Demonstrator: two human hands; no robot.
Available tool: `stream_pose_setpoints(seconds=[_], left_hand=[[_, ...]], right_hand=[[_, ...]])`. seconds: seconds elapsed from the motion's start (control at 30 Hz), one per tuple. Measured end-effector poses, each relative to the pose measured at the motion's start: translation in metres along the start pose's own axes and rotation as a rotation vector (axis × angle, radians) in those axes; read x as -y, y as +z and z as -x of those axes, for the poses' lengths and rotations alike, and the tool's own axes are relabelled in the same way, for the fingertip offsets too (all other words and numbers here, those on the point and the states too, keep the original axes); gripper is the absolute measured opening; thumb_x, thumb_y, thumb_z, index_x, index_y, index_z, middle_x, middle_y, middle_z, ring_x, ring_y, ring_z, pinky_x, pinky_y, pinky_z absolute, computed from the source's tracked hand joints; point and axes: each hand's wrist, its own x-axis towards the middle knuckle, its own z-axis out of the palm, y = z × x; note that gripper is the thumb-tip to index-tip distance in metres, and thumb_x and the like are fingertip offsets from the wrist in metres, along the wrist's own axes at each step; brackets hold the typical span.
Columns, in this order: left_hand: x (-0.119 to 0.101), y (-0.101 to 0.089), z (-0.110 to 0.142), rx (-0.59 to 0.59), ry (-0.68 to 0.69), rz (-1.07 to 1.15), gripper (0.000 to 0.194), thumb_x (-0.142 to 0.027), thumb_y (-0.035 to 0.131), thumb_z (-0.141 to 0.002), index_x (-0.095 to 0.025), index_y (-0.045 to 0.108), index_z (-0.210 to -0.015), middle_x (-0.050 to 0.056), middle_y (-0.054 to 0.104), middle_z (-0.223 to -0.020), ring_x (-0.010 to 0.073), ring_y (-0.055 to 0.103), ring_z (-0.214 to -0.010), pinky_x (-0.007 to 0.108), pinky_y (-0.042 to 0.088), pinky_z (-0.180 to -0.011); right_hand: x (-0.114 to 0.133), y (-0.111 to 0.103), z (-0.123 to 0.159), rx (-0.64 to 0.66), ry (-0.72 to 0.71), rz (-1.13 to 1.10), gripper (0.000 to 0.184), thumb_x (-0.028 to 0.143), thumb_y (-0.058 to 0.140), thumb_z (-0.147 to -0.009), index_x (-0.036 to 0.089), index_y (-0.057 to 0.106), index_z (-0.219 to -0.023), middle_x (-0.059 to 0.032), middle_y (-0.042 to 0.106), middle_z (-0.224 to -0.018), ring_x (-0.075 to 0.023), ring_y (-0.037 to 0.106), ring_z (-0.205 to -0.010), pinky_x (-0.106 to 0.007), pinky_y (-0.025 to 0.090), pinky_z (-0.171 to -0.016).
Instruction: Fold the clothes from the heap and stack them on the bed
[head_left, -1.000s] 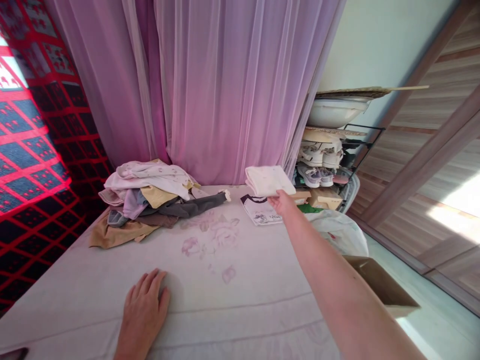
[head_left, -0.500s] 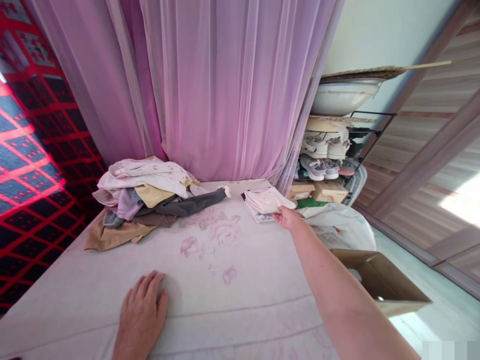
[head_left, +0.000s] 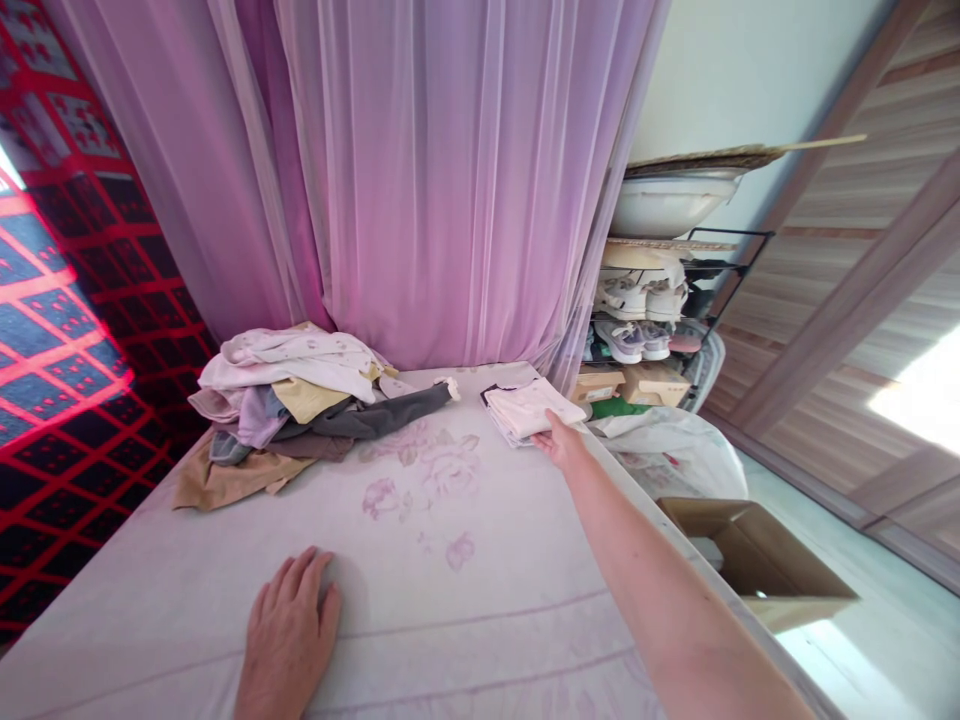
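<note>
My right hand (head_left: 561, 440) reaches out to the far right of the bed and grips the near edge of a folded white garment (head_left: 529, 402), thumb on top and fingers beneath. This garment lies on a folded white shirt with a dark collar (head_left: 495, 415), which it mostly covers. My left hand (head_left: 289, 625) rests flat on the floral sheet (head_left: 420, 620), fingers stretched out, holding nothing. A loose heap of clothes (head_left: 300, 400) in white, lilac, yellow, grey and tan lies at the back left.
Purple curtains (head_left: 427, 180) hang behind the bed. To the right stand a shoe rack (head_left: 739, 270) with a white basin (head_left: 667, 205) on top, a plastic bag (head_left: 690, 455) and an open cardboard box (head_left: 795, 605). A red-and-black patterned cloth (head_left: 142, 290) hangs at left.
My right hand has lowered the folded white garment onto the dark-collared shirt, and its fingers have shifted slightly along the near edge. My left hand has stayed in place.
</note>
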Motion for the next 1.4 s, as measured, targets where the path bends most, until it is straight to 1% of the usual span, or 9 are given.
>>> stream_pose_setpoints(seconds=[0.1, 0.17, 0.27, 0.37, 0.5, 0.6, 0.83, 1.17, 1.4], left_hand=[[0.0, 0.0, 0.0, 0.007, 0.0, -0.016, 0.047, -0.035, 0.031, -0.087, -0.017, 0.065, -0.115, 0.011, 0.063, -0.126, 0.0286, 0.051, -0.121, 0.044, 0.039, -0.101], [0.0, 0.0, 0.0, 0.013, -0.001, -0.021, 0.048, -0.035, 0.031, -0.087, -0.017, 0.065, -0.115, 0.011, 0.063, -0.126, 0.0284, 0.051, -0.121, 0.044, 0.039, -0.101], [0.001, 0.001, 0.0, 0.014, -0.004, -0.025, 0.05, -0.035, 0.029, -0.088, -0.016, 0.066, -0.115, 0.011, 0.063, -0.126, 0.029, 0.051, -0.121, 0.045, 0.04, -0.1], [0.003, 0.003, 0.0, 0.008, -0.006, -0.027, 0.05, -0.036, 0.029, -0.088, -0.016, 0.066, -0.114, 0.011, 0.064, -0.125, 0.0287, 0.052, -0.12, 0.044, 0.04, -0.1], [0.006, 0.006, 0.0, -0.004, 0.014, -0.027, 0.05, -0.036, 0.03, -0.088, -0.016, 0.067, -0.114, 0.012, 0.064, -0.125, 0.0288, 0.053, -0.119, 0.044, 0.041, -0.099], [0.007, 0.007, 0.0, -0.025, 0.039, -0.024, 0.05, -0.036, 0.029, -0.088, -0.014, 0.067, -0.113, 0.013, 0.064, -0.123, 0.0297, 0.054, -0.117, 0.045, 0.042, -0.098], [0.006, 0.007, 0.0, -0.05, 0.047, -0.042, 0.052, -0.037, 0.027, -0.089, -0.013, 0.067, -0.113, 0.012, 0.065, -0.122, 0.0286, 0.054, -0.117, 0.043, 0.041, -0.098], [0.008, 0.009, -0.001, -0.058, 0.059, -0.048, 0.052, -0.037, 0.027, -0.089, -0.013, 0.066, -0.113, 0.013, 0.065, -0.122, 0.0291, 0.053, -0.117, 0.043, 0.042, -0.097], [0.008, 0.009, 0.0, -0.058, 0.053, -0.048, 0.052, -0.037, 0.026, -0.089, -0.014, 0.067, -0.112, 0.012, 0.065, -0.122, 0.0283, 0.054, -0.117, 0.043, 0.041, -0.098]], right_hand=[[0.005, 0.008, 0.003, -0.021, 0.084, -0.003, 0.026, 0.019, 0.064, -0.087, 0.013, 0.058, -0.112, -0.0088, 0.065, -0.099, -0.0172, 0.064, -0.084, -0.03, 0.055, -0.07], [0.016, 0.02, 0.0, -0.036, 0.092, -0.024, 0.028, 0.023, 0.062, -0.089, 0.015, 0.057, -0.115, -0.0078, 0.064, -0.106, -0.0169, 0.063, -0.087, -0.032, 0.055, -0.073], [0.045, 0.046, -0.009, -0.019, 0.061, -0.077, 0.028, 0.03, 0.059, -0.092, 0.015, 0.057, -0.116, -0.0065, 0.062, -0.11, -0.0165, 0.063, -0.09, -0.034, 0.056, -0.075], [0.08, 0.075, -0.018, 0.047, -0.006, -0.15, 0.016, 0.013, 0.057, -0.09, 0.015, 0.058, -0.106, -0.0024, 0.066, -0.092, -0.0106, 0.065, -0.076, -0.023, 0.056, -0.066], [0.108, 0.091, -0.022, 0.115, -0.09, -0.234, 0.013, 0.011, 0.058, -0.087, 0.019, 0.057, -0.097, 0.0031, 0.067, -0.079, -0.0072, 0.065, -0.069, -0.017, 0.056, -0.064], [0.09, 0.077, -0.019, 0.097, -0.071, -0.231, 0.014, 0.011, 0.06, -0.085, 0.02, 0.057, -0.095, 0.0035, 0.067, -0.077, -0.0078, 0.066, -0.067, -0.018, 0.057, -0.064], [-0.003, 0.02, -0.007, -0.05, 0.04, -0.127, 0.025, 0.007, 0.061, -0.079, 0.022, 0.056, -0.098, 0.0025, 0.066, -0.076, -0.0122, 0.066, -0.07, -0.023, 0.059, -0.062], [-0.012, 0.017, -0.012, -0.061, -0.048, -0.024, 0.028, 0.012, 0.064, -0.075, 0.022, 0.056, -0.099, 0.0016, 0.067, -0.08, -0.0146, 0.068, -0.074, -0.025, 0.061, -0.064], [-0.021, -0.001, 0.003, -0.051, -0.102, 0.247, 0.017, 0.032, 0.065, -0.08, 0.019, 0.057, -0.084, -0.0029, 0.066, -0.072, -0.0161, 0.066, -0.062, -0.026, 0.056, -0.054]])
